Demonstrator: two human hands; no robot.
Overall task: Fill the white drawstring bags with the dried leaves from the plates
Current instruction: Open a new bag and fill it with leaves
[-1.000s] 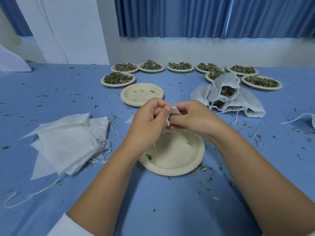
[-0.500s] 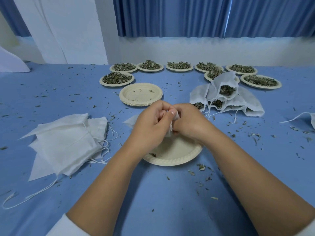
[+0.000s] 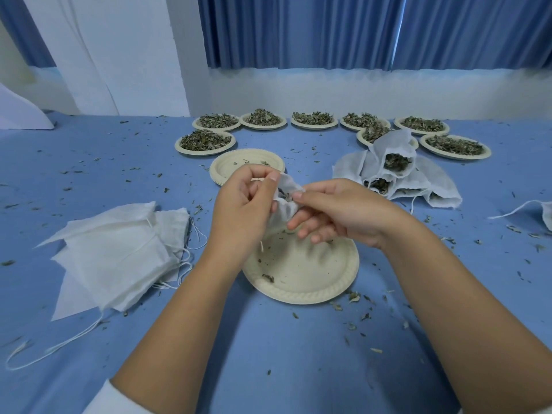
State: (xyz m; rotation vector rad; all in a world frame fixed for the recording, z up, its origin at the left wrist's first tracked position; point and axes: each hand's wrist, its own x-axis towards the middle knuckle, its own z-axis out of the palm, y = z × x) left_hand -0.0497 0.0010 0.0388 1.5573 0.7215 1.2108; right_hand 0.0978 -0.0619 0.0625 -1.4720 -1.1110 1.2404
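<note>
Left hand (image 3: 242, 210) and right hand (image 3: 337, 213) meet above the far half of the near paper plate (image 3: 313, 279). Between them is one white drawstring bag (image 3: 287, 186), gathered mouth upward, with dark dried leaves (image 3: 283, 194) visible in the opening.

Grip: the left thumb and forefinger pinch the left side of the bag's rim, and the other left fingers are curled. The right thumb and forefinger pinch the rim's right side, and the other right fingers extend loosely under the bag. The bag is held above the plate, not resting on it.

Versus 0.5 s ago: the hands were pressed close and the bag was almost covered. Now they stand slightly apart, the bag's mouth shows, and the lower right fingers have uncurled. More of the near plate is uncovered; it carries only a few leaf scraps.

Surroundings on the blue table (image 3: 268, 354):
- a pile of empty bags (image 3: 113, 258) lies to the left
- a stack of empty plates (image 3: 236, 165) sits just beyond the hands
- a heap of filled bags (image 3: 397, 174) lies at far right
- plates of dried leaves (image 3: 206, 152) line the far edge

Obscured: the bag's lower body is behind the left hand and right fingers, so the fill level cannot be told. A short white string (image 3: 262, 245) hangs below the left hand; whether the drawstring is tightened cannot be told. Another bag (image 3: 546, 213) is cut off at the right edge.
</note>
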